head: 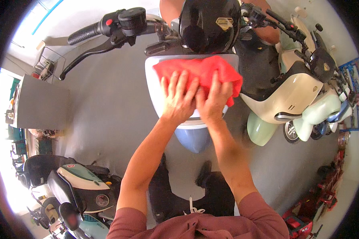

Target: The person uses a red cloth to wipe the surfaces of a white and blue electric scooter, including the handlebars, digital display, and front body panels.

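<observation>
A bunched red cloth lies over the white front panel of a scooter, just below its black headlight or instrument housing. My left hand rests on the cloth's left part, fingers slightly spread, palm down. Close beside it, my right hand presses on the cloth with bent fingers, and part of the cloth bunches around them. Under my wrists shows the scooter's blue front fender. The handlebar grip and brake lever stick out at upper left.
Several scooters stand at the right, the nearest with a cream front panel. Another scooter is parked at lower left. A grey cabinet or table stands at the left, and red equipment sits at lower right.
</observation>
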{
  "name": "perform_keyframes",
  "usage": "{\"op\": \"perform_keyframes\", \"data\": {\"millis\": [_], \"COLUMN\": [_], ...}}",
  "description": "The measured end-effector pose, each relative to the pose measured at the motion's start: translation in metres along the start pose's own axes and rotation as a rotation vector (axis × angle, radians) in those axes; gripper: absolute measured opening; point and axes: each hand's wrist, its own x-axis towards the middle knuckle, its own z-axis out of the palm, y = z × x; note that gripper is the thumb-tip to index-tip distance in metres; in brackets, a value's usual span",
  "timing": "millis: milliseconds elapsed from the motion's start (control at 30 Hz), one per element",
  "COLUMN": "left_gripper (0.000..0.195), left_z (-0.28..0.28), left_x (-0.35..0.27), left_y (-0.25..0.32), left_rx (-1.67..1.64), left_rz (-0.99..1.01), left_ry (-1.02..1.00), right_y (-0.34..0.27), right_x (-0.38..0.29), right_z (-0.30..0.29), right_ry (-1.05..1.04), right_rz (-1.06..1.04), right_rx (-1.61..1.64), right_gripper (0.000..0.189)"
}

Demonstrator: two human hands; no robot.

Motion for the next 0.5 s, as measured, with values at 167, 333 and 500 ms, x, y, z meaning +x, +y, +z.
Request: {"op": "perform_keyframes", "data": {"millis": [167,333,500], "left_gripper": [0.062,0.072,0.074], "left_z": [-0.043,-0.058,-0.037], "left_x": [-0.032,-0.067,-0.076], "left_y": [-0.022,-0.026,0.026], "left_rx": [-0.126,-0.218,-0.164], "left_rz": [-0.076,-0.170,-0.090], "left_ry": [-0.115,-0.261,-0.408], "right_y": [-0.030,-0.025,0.018], "right_x": [-0.023,-0.046,-0.056], "right_z": [0.005,-0.007,-0.031], "right_ry": [-0.157,-0.301,-0.231], "right_rz": [-0.098,-0.213,-0.117], "right_rx": [0.031,-0.011,-0.068], "right_gripper": [0.073,0.057,0.067]}}
